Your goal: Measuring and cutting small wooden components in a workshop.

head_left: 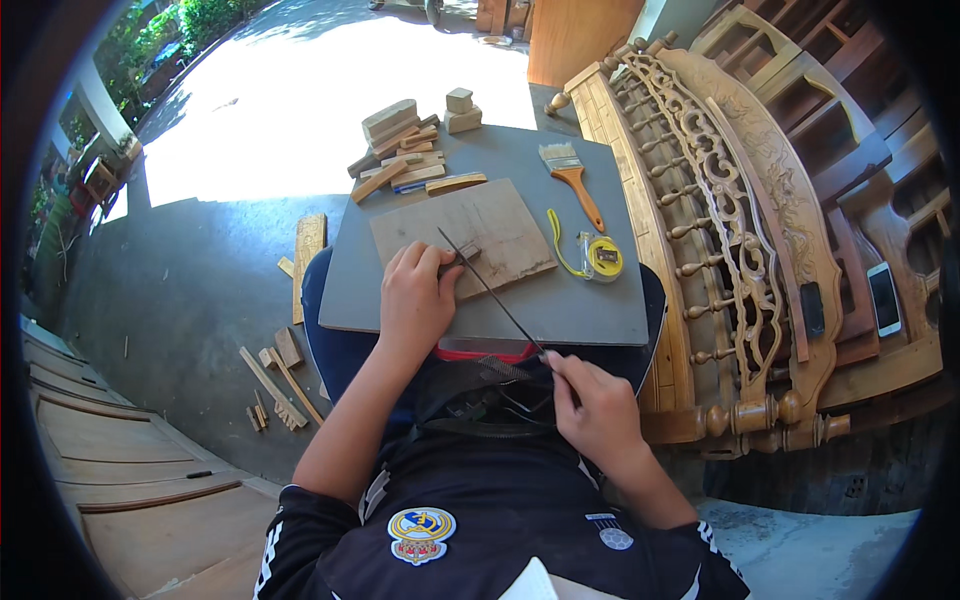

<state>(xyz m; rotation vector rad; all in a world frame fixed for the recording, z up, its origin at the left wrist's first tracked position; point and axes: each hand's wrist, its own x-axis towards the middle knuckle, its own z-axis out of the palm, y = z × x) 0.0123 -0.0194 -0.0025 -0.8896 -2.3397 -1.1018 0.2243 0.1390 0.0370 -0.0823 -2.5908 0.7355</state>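
My left hand [418, 295] pinches a small dark wood piece [464, 253] against a flat pale board [510, 223], which lies on a grey tabletop [600, 315]. A long, thin dark blade [491, 289], perhaps a file or saw, crosses the piece diagonally from the board to below the table's front edge. My right hand [592, 408] grips its near end with closed fingers. A paintbrush [578, 191] with an orange handle and a yellow tape measure [605, 268] lie to the right of the board.
Wood blocks and sticks [390, 127] are heaped at the table's back left. Loose offcuts [310, 260] lie on the floor at left. Carved wooden furniture pieces [770, 290] lean at right, with a phone [884, 298] on them. Panelled wood [120, 450] stands at lower left.
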